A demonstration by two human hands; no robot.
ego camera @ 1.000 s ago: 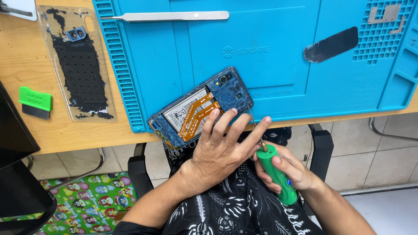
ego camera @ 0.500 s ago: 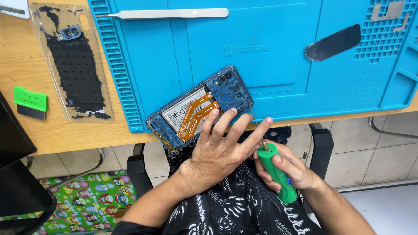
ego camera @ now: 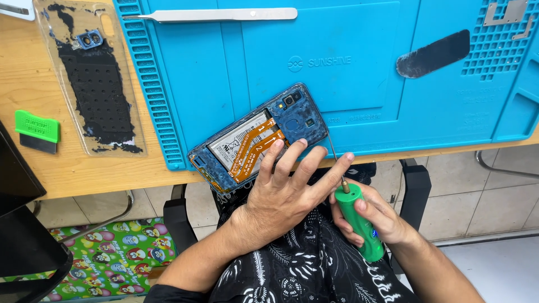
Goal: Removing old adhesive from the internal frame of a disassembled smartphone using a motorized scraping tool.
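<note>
the left hand (ego camera: 286, 193) lies spread over the near end of an opened phone (ego camera: 259, 137), its fingers (ego camera: 293, 156) flat and splayed on the blue frame and the orange flex cables; it presses down and grips nothing. the phone lies face down with its back off, tilted across the near edge of a blue work mat (ego camera: 348, 73), with the battery, the cables and the camera module showing. the right hand (ego camera: 375, 216) is clenched around a green screwdriver (ego camera: 359, 221), whose thin metal shaft runs up to the right edge of the phone, close to the left index fingertip. the exact spot where the tip meets the frame is too small to tell.

on the mat, well apart from the phone, lie metal tweezers (ego camera: 224, 14) at the far edge and a dark flat strip (ego camera: 433, 53) toward the right. left of the mat, on the wooden desk (ego camera: 33, 163), rests the clear back cover (ego camera: 92, 78) with black adhesive, and beside it a green-handled scraper (ego camera: 36, 130).
</note>
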